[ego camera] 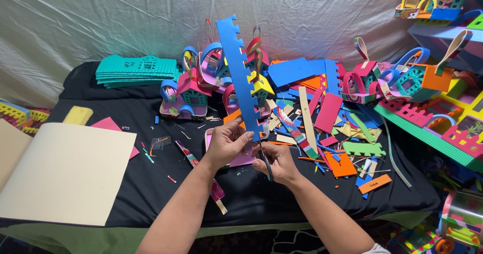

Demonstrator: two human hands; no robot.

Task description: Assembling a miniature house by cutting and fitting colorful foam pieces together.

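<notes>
Blue foam strip (239, 78) — black cloth (151, 183)

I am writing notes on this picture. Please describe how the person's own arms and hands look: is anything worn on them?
Both forearms are bare. The left hand and right hand wear no gloves, and no rings or watch show. Only a small white sleeve edge appears on the right arm, at the bottom edge.

A notched strip (238, 78) stands before the small houses (201, 85), foam sheets (65, 171) lying left, scraps (332, 133) right.
</notes>
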